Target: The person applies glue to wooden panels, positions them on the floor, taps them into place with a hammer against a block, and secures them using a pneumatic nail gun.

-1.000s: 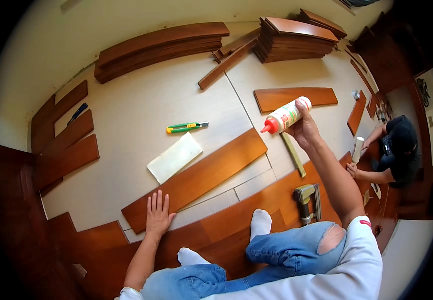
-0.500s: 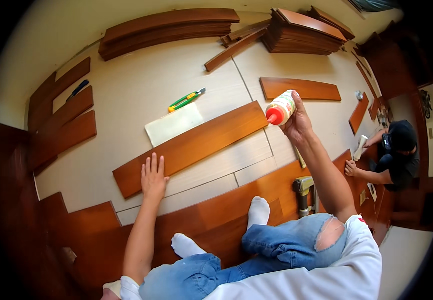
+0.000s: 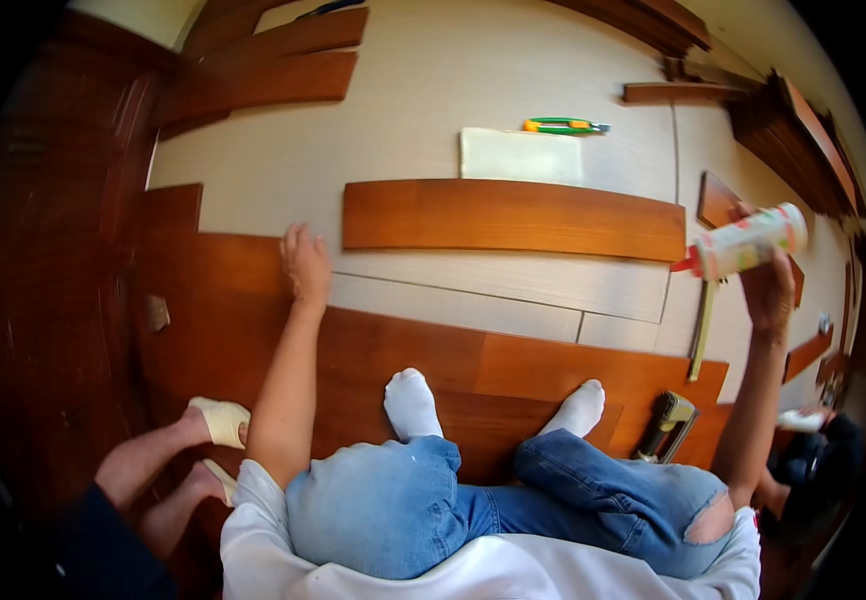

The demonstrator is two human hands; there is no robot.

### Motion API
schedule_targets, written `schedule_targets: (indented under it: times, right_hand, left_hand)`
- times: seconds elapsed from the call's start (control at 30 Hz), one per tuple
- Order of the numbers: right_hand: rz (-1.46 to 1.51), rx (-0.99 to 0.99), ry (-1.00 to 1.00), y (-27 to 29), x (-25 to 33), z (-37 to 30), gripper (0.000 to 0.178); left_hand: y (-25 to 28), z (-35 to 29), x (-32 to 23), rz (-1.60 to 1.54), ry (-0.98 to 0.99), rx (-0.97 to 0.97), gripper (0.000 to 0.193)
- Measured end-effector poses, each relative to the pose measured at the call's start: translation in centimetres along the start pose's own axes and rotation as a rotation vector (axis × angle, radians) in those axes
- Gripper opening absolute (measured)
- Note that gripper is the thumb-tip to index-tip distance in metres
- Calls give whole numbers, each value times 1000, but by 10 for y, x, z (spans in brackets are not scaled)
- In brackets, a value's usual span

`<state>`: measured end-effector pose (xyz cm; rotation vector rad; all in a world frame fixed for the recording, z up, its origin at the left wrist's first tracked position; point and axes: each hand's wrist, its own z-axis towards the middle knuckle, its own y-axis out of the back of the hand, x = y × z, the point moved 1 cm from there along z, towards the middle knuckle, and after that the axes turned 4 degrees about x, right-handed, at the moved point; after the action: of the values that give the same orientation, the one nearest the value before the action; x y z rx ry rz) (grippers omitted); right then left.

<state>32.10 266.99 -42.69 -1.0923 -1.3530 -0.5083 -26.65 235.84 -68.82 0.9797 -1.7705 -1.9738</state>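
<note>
My right hand (image 3: 771, 290) is wrapped round a white glue bottle (image 3: 753, 242) with a red cap, tilted so its tip points left. That tip is by the right end of a loose reddish-brown floorboard (image 3: 513, 218), and I cannot tell whether it touches. My left hand (image 3: 306, 265) holds nothing, its fingers slightly bent and a little blurred. It is left of the loose board, over the edge of the laid wooden floor (image 3: 403, 345). Beyond the board are a pale rectangular sheet (image 3: 521, 157) and a green and yellow utility knife (image 3: 565, 126).
A nail gun (image 3: 667, 425) lies right of my feet, near a thin yellowish strip (image 3: 701, 330). Boards (image 3: 283, 85) lie at far left; stacked boards (image 3: 798, 140) stand at far right. Another person's foot (image 3: 221, 422) is at my left; a co-worker (image 3: 808, 465) sits at right.
The view has swung to the right-hand side's disadvantage, showing more of the left. My left hand has come off the loose board. The bottle has turned more level, still in my right hand.
</note>
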Motion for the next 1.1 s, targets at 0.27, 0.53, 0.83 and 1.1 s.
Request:
schedule_targets:
  times: [0.27,0.53,0.83,1.1]
  right_hand:
    - [-656,217,-392,-64,-43,79,78]
    - [-864,500,-401,-212,-90,116,56]
    - [-320,473,-365,-318,-272,100,36]
    - [-51,425,-470,-391,-357,94,35]
  left_hand:
    - [6,-26,80,134,70,3,48]
    - [-3,1,81,66,-40,-123,38]
    - [1,2,84,-15,-60,-134,37]
    - [4,5,86,-31,-72,-141,37]
